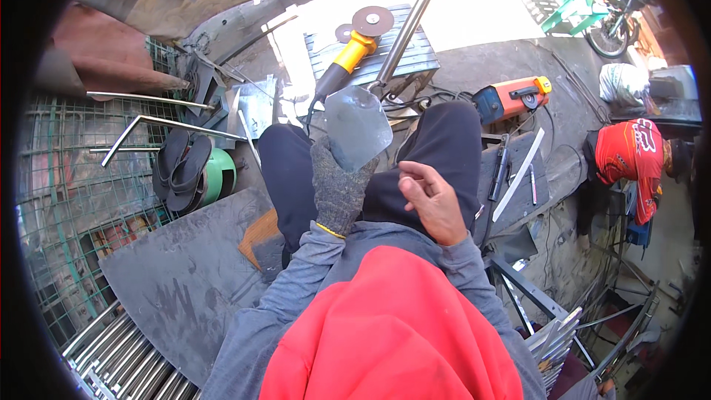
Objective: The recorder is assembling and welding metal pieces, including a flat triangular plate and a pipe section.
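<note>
My left hand (339, 191), in a dark grey knitted glove with a yellow cuff edge, grips the lower end of a flat metal plate (357, 127). The plate is grey, with rounded corners, and stands tilted up above my knees. To the right of it is my bare right hand (433, 204), apart from the plate, with thumb and fingers partly bent, spread and holding nothing. Beyond the plate, a yellow and black angle grinder (346, 59) with a cutting disc leans on a low slatted stand (415, 52), beside a metal tube (404, 38).
An orange power tool (511, 100) lies beyond my right knee, above a pen-like tool (500, 170) and a pale metal strip (518, 176). At left are green wire mesh (55, 192), sandals (189, 170) and steel tubes (126, 355). A person in red (626, 152) crouches at right.
</note>
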Motion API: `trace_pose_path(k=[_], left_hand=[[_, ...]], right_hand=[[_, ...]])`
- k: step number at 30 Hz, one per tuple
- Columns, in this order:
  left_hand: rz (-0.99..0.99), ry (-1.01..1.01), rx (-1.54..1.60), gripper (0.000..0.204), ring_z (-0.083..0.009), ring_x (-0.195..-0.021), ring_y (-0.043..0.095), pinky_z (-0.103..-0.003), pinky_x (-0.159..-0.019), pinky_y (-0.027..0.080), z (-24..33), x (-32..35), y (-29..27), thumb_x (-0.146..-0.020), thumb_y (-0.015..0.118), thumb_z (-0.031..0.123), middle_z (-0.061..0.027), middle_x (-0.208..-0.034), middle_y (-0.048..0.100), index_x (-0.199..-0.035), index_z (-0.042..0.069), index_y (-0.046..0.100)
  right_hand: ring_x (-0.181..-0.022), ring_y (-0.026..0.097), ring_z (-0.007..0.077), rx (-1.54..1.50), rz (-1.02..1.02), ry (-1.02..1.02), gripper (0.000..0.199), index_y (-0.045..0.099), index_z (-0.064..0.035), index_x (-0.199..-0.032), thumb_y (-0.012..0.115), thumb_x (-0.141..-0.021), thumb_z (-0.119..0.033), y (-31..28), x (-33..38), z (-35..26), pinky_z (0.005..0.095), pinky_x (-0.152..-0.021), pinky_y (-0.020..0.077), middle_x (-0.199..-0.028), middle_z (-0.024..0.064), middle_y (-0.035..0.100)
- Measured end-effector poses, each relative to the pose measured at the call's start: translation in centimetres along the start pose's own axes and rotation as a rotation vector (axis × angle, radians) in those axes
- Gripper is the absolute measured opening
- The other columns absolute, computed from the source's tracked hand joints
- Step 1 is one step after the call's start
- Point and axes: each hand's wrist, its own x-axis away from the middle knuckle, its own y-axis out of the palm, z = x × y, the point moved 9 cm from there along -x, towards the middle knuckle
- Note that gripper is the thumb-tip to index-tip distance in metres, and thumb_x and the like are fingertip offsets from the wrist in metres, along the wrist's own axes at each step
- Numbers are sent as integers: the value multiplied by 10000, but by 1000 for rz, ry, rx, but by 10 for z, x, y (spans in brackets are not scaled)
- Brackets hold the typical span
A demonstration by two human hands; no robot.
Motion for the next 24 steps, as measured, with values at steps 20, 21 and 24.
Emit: trace_pose_path(k=[20,21,24], left_hand=[[-256,476,-269,378,-420,-1129,572,-490,-895,501,-15,22,47,-935,600,110,-232,-1252,531,-1300,27,549],[-252,469,-269,378,-420,-1129,572,-490,-895,501,-12,21,47,-935,600,110,-232,-1252,531,-1300,27,549],[-347,-32,44,347,-424,-1113,578,-488,-883,495,-30,10,48,-998,593,189,-238,-1258,516,-1291,12,540]], right_hand=[[-827,576,59,101,-94,132,298,666,-25,-1229,618,-1041,-251,4,-14,43,215,-683,485,-970,-8,641],[-827,576,59,105,-100,136,298,666,-25,-1229,618,-1041,-251,4,-13,44,215,-683,485,-970,-8,641],[-836,582,66,98,-97,129,302,664,-19,-1227,610,-1046,-254,5,-13,45,214,-686,486,-984,-2,641]])
